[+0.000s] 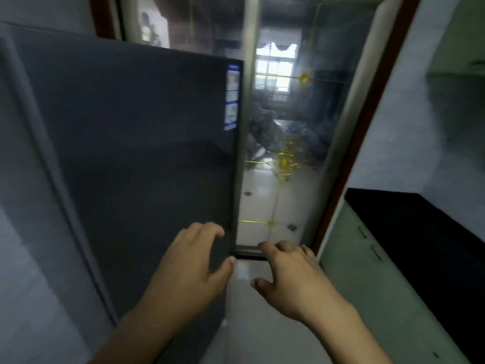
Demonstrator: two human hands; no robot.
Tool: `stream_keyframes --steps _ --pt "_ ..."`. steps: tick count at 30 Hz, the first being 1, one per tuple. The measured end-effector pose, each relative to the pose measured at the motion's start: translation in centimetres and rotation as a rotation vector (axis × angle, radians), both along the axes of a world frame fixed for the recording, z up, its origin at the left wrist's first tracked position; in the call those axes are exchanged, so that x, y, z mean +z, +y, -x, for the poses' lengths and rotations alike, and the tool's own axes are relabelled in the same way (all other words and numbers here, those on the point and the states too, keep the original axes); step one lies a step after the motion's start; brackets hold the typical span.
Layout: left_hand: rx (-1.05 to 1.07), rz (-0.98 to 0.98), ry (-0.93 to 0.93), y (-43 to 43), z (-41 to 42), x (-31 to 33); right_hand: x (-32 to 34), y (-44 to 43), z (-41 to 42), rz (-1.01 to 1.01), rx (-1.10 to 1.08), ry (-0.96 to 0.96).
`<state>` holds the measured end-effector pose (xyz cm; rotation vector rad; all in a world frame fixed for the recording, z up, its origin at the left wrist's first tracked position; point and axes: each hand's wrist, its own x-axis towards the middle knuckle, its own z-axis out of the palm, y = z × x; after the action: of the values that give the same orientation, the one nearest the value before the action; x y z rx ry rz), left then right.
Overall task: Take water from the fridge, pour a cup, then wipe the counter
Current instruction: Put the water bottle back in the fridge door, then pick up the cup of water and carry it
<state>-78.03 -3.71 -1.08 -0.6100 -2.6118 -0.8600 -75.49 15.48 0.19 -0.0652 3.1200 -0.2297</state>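
Both empty and spread open beside the dark fridge door (136,143), left hand (191,269) curling toward its right edge, seemingly to pull, right hand (291,274) just beyond that edge; water unseen, presumably inside.

Home kitchen. Dark fridge (136,143) beside glass door (294,127); black counter (425,232) over green cabinets (372,279), tiled floor (265,306).

One wide-angle view only, from the person's head, facing forward and tilted down. It stands close to the dark fridge (136,143), which fills the left half, and looks past its edge through a glass door (296,122) ahead. The black tabletop (425,232) runs along the right edge. Both forearms enter from the bottom.
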Motion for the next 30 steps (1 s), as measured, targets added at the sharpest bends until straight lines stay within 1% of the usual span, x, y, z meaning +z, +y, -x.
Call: stream_keyframes --steps 2,4,7,14,17,21,26,30 --pt "-0.037 0.218 -0.098 5.2 -1.0 -0.8 -1.0 5.3 -3.0 -0.031 -0.101 -0.083" --pt "-0.07 0.386 -0.158 10.1 -2.4 -1.6 -2.0 10.2 -5.9 -0.029 -0.195 -0.15" --pt "-0.181 0.515 -0.216 18.6 -5.1 -3.2 -3.0 18.1 -11.6 0.011 -0.333 -0.203" --pt "-0.442 0.654 -0.234 35.6 -11.7 -6.2 -5.7 32.1 -23.7 0.035 -0.617 -0.28" --pt "-0.56 0.723 -0.191 42.3 -14.4 -7.2 -6.8 36.7 -28.5 0.065 -0.745 -0.281" --pt "-0.706 0.789 -0.131 49.6 -17.4 -8.6 -8.6 41.4 -33.7 0.119 -0.917 -0.298" --pt "-0.924 0.819 -0.093 58.5 -20.1 -11.0 -10.6 46.6 -38.9 0.164 -1.134 -0.348" --pt "-1.125 0.824 -0.04 65.9 -22.7 -12.0 -11.2 49.8 -43.2 0.199 -1.346 -0.368"
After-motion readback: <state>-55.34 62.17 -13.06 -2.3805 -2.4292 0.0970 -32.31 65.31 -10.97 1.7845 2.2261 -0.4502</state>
